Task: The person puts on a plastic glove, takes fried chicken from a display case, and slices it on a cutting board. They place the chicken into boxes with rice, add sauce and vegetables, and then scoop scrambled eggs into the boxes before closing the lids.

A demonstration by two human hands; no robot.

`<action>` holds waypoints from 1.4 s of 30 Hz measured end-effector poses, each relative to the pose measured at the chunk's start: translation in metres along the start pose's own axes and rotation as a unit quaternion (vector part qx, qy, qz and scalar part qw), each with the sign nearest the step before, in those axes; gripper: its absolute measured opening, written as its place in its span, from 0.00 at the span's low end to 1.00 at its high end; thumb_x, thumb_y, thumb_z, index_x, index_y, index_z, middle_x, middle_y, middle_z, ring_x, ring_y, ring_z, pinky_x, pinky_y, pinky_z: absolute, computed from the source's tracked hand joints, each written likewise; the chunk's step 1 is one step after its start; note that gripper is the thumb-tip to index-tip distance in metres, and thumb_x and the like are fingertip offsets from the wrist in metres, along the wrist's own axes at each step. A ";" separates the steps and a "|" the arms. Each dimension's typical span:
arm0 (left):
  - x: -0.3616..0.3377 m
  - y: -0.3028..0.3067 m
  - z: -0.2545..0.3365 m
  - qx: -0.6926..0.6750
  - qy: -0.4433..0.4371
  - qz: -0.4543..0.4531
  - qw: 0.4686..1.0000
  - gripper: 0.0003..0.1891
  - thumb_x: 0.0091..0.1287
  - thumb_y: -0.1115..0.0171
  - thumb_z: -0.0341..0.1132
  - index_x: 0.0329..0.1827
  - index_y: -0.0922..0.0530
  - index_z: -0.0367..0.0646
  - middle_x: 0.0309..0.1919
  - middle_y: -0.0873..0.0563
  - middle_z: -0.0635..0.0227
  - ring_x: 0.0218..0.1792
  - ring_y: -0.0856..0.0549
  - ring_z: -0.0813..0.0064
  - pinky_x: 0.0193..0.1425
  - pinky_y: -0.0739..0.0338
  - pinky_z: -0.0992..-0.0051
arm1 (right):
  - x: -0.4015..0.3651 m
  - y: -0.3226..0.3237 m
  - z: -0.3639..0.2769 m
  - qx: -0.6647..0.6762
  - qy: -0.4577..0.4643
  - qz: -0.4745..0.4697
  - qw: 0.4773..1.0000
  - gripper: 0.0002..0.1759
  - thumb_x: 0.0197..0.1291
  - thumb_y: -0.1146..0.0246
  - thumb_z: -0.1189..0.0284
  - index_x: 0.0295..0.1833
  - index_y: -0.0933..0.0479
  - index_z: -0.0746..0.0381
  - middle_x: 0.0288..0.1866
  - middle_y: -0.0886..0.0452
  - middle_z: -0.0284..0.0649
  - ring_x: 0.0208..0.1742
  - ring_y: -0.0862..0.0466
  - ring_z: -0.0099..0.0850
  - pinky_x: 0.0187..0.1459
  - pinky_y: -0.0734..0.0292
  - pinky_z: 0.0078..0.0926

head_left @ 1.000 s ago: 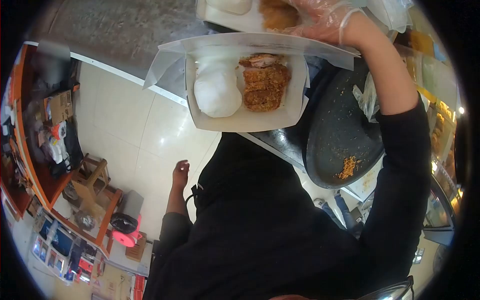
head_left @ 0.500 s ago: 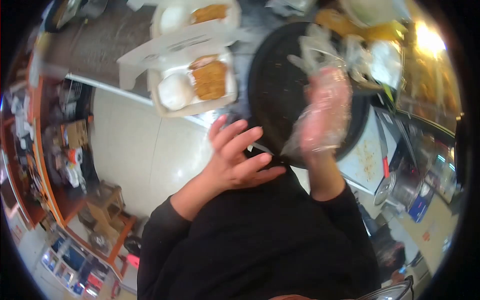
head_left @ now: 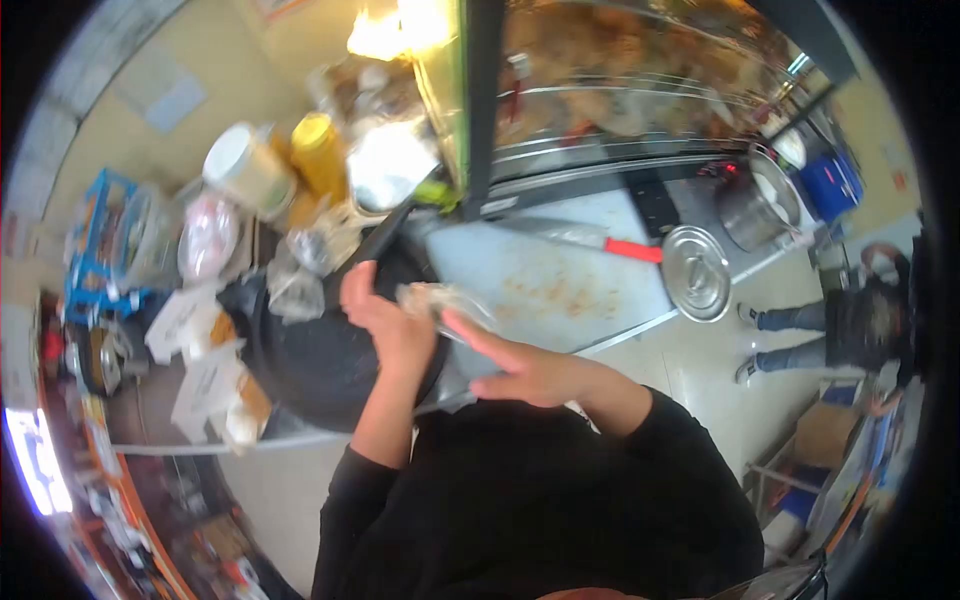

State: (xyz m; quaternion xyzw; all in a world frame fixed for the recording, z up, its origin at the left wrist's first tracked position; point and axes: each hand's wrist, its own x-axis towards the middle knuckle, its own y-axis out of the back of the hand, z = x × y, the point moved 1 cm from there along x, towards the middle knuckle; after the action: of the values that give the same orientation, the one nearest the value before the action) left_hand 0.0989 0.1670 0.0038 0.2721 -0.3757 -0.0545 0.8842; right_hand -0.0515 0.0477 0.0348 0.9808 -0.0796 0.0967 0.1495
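Note:
My left hand (head_left: pixel 392 330) is over the right part of the black round pan (head_left: pixel 320 375), its fingers blurred. Crumpled clear plastic glove (head_left: pixel 455 303) shows at its thumb side and appears pinched there. My right hand (head_left: pixel 530 372), now bare, points left just below the plastic, with index finger and thumb apart and nothing visible between them. Left of the pan are two open white takeaway boxes (head_left: pixel 196 395) with white rounded food and browned pieces. Another crumpled clear plastic piece (head_left: pixel 297 292) lies at the pan's upper left.
A white cutting board (head_left: pixel 600 285) with crumbs bears a red-handled knife (head_left: pixel 632 250). A metal lid (head_left: pixel 696 273) and pot (head_left: pixel 750 212) stand right. Yellow bottle (head_left: pixel 318 155) and white tub (head_left: pixel 248 172) are behind. A glass cabinet (head_left: pixel 620 90) is ahead; a person (head_left: pixel 860 325) stands far right.
The view has swung right, showing the board and cabinet more fully. The plastic glove has come off my right hand. My two hands are closer together.

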 end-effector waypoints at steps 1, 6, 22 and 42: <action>0.011 -0.013 -0.006 0.035 0.035 0.012 0.999 0.40 0.48 0.32 0.24 0.66 0.41 0.32 0.61 0.35 0.49 0.64 0.37 0.50 0.67 0.43 0.54 | -0.007 0.038 -0.006 0.015 -0.020 0.037 0.999 0.27 0.67 0.42 0.73 0.70 0.37 0.62 0.64 0.26 0.38 0.61 0.26 0.27 0.61 0.32 0.26; 0.059 -0.037 0.052 0.186 -0.044 -0.122 0.974 0.50 0.43 0.21 0.39 0.69 0.42 0.39 0.71 0.45 0.45 0.68 0.39 0.47 0.66 0.45 0.46 | -0.020 0.242 -0.003 -0.209 -0.043 0.349 0.913 0.16 0.64 0.40 0.73 0.57 0.21 0.59 0.52 0.17 0.36 0.51 0.19 0.26 0.53 0.26 0.25; -0.104 0.149 -0.038 0.218 0.030 -0.112 0.969 0.03 0.61 0.37 0.29 0.35 0.23 0.41 0.40 0.20 0.58 0.42 0.21 0.55 0.47 0.27 0.61 | -0.053 0.554 0.076 -0.822 -0.281 0.269 0.416 0.25 0.64 0.49 0.70 0.67 0.31 0.59 0.69 0.32 0.31 0.60 0.27 0.35 0.55 0.32 0.47; -0.441 0.302 -0.151 0.111 0.580 -0.259 0.764 0.17 0.64 0.40 0.46 0.35 0.17 0.37 0.35 0.14 0.51 0.41 0.16 0.56 0.48 0.23 0.61 | 0.075 0.064 0.009 -0.288 -0.042 0.111 0.950 0.07 0.54 0.32 0.73 0.39 0.18 0.61 0.34 0.17 0.39 0.34 0.18 0.28 0.38 0.25 0.24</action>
State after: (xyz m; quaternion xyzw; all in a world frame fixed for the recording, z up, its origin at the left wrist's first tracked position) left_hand -0.1426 0.6213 -0.2045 0.4346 0.2902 -0.0708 0.8496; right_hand 0.0113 -0.0252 0.0602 0.8840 -0.2188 0.0441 0.4107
